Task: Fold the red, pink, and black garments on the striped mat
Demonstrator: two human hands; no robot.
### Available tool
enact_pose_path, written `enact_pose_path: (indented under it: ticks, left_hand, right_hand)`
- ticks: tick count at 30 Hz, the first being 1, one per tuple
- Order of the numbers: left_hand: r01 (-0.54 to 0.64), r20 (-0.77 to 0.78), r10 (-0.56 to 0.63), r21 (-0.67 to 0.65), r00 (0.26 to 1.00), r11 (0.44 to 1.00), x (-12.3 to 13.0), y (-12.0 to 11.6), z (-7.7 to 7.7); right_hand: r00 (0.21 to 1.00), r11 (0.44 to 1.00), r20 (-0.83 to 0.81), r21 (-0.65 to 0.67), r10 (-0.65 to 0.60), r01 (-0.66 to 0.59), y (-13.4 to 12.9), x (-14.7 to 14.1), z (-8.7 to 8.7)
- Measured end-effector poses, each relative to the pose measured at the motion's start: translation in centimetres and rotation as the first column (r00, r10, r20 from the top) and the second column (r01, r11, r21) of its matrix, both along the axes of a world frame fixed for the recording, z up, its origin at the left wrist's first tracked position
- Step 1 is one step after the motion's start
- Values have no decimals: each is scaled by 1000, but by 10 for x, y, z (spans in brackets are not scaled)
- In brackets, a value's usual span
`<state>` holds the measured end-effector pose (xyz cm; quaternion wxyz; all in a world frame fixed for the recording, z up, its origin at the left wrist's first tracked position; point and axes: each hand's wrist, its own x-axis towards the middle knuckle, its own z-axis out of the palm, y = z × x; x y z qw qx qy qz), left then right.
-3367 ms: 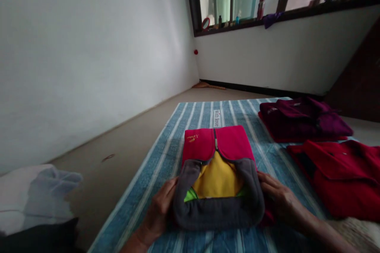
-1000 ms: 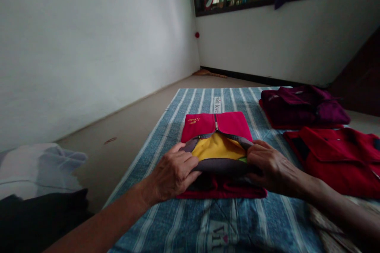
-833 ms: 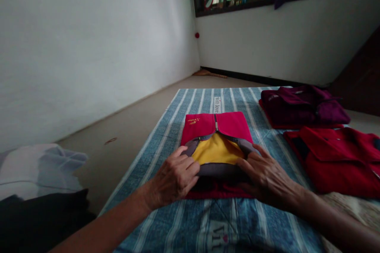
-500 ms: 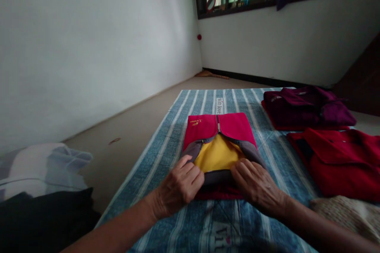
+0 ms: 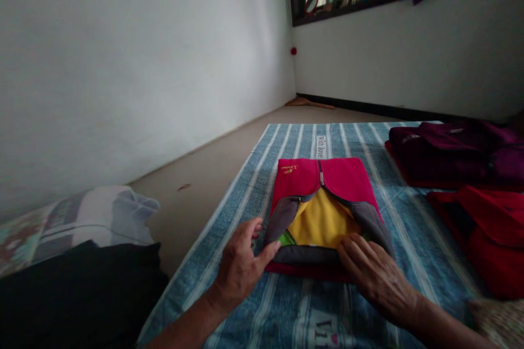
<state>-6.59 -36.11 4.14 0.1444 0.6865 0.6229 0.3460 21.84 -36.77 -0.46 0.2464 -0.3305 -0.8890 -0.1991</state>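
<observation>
A folded pink jacket point(image 5: 344, 174) with grey trim, a central zipper and a yellow lining lies on a blue striped cloth point(image 5: 229, 234). Bits of green show inside its collar opening. At the jacket's near left corner is my left hand point(image 5: 241, 264), thumb and fingers apart, the thumb tip by the grey edge. The curled fingers of my right hand point(image 5: 379, 278) grip the grey collar at the near right side.
To the right lie a folded purple garment point(image 5: 454, 155) and a folded red garment point(image 5: 491, 234). Dark cloth point(image 5: 82, 289) and a pale checked cloth point(image 5: 110, 215) are at the left. A beige woven item point(image 5: 497, 322) sits at the lower right.
My left hand has let go of the collar, opened and shifted left of it. The view has turned left, so everything appears further right. The collar opening looks wider, with green now showing.
</observation>
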Motion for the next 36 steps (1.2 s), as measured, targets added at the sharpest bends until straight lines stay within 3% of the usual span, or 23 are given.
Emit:
enact_pose_path:
  ticks: [1,3,5,8,11,15,21,23,26,29,32,36]
  left_hand:
    - [-43,128,63,-155,990,987,2,0,-1]
    - [-12,365,176,-409,914,912,6,1,0]
    - [69,544,262,-513,797,855,10,3,4]
    - [149,668,321,-545,671,825,9,5,8]
    - [209,697,335,-571,634,794,5,6,10]
    - [232,755,364,-554,546,800,3,8,11]
    - [266,874,425,-479,237,837,6,12,6]
    - [280,892,412,-450,187,848,8,14,2]
    - [288,878,404,-469,257,835,11,19,-2]
    - [261,819,387,-520,424,813,16,25,-2]
    - [162,725,330,-518,605,840,24,30,1]
    - [103,612,271,-505,743,857,27,33,-2]
  right_hand:
    - [1000,1000,-4,0,-7,7,-1,0,-2]
    - [999,999,-13,-33,-31,31,-3,-1,-6]
    - [998,994,-28,-94,-56,53,-5,-2,-8]
    - [996,986,-66,-159,-52,41,-9,-11,-4]
    - [994,986,-106,-168,-10,-8,-8,-30,5]
    - [988,977,-147,-197,54,-82,2,-56,9]
    - [977,977,-198,-179,77,-113,8,-68,-3]
    - [979,980,-192,-169,70,-103,8,-68,-7]
    - [982,982,-177,-167,63,-93,7,-69,-10]
    - [984,982,-156,-149,88,-111,6,-72,-12]
    - [986,984,-135,-135,100,-118,7,-74,-12]
    - [988,982,-122,-153,94,-112,7,-75,-12]
